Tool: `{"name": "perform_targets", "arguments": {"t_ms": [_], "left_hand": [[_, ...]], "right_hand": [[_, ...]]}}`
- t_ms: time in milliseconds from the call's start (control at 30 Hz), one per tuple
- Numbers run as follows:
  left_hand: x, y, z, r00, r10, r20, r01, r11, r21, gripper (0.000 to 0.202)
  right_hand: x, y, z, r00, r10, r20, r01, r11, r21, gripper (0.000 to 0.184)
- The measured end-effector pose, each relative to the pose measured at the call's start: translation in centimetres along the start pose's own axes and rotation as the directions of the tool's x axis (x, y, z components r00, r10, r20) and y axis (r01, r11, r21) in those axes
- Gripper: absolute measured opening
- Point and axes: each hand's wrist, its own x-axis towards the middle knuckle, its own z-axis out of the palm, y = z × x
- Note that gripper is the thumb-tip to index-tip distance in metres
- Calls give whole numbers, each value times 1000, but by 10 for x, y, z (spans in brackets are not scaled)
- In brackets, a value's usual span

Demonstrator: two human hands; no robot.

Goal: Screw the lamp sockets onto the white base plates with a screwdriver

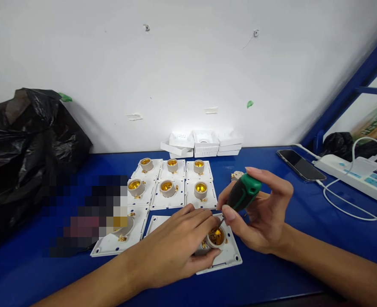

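Note:
My left hand [175, 243] lies over a white square lamp-holder plate [227, 256], its fingers curled round the beige socket with a brass inside [216, 236]. My right hand [259, 213] grips a screwdriver with a black and green handle [243, 194], its thin tip pointing down at the socket's side. Behind them several more lamp holders [172, 183] lie in rows on the blue table [271, 273]. Another lamp holder [118, 241] lies to the left.
A black plastic bag [25, 149] fills the left side. White plate parts [204, 145] are stacked at the wall. A phone [300, 165], a white power strip [355, 175] and its white cable [345, 204] lie at the right. A small loose part [236, 175] lies behind my right hand.

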Motion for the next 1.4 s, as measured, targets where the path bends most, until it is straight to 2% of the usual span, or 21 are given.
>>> {"name": "perform_targets", "arguments": {"t_ms": [233, 467, 633, 800, 1033, 1167, 1300, 1333, 1400], "left_hand": [[-1, 0, 1, 998, 40, -41, -38, 998, 51, 25], [0, 0, -1, 999, -5, -51, 1, 998, -64, 24], [0, 1, -1, 997, -5, -74, -2, 995, -102, 16], [-1, 1, -2, 999, -18, -42, 14, 996, -93, 23], [-1, -2, 0, 999, -19, -38, 16, 997, -75, 29], [-2, -4, 2, 997, -25, -69, 18, 995, -95, 32], [-2, -3, 2, 997, -46, -62, 39, 993, -110, 28], [-1, -3, 2, 997, -46, -59, 39, 993, -114, 29], [0, -2, 1, 998, -42, -52, 35, 992, -122, 32]], "right_hand": [[-2, 4, 0, 995, 26, 95, -29, 999, 32, 77], [-5, 3, 0, 995, 29, 99, -32, 999, 26, 78], [-6, 5, -1, 983, 26, 184, -33, 999, 35, 78], [-3, 5, -1, 992, -5, 123, 2, 1000, 22, 75], [-2, 6, -1, 991, 10, 134, -17, 998, 53, 79], [6, 4, -6, 978, 32, 207, -55, 993, 106, 72], [14, 2, -9, 946, 106, 306, -161, 974, 160, 66], [13, 2, -8, 945, 113, 307, -168, 973, 157, 66], [10, 4, -6, 967, 92, 237, -125, 984, 130, 67]]}}
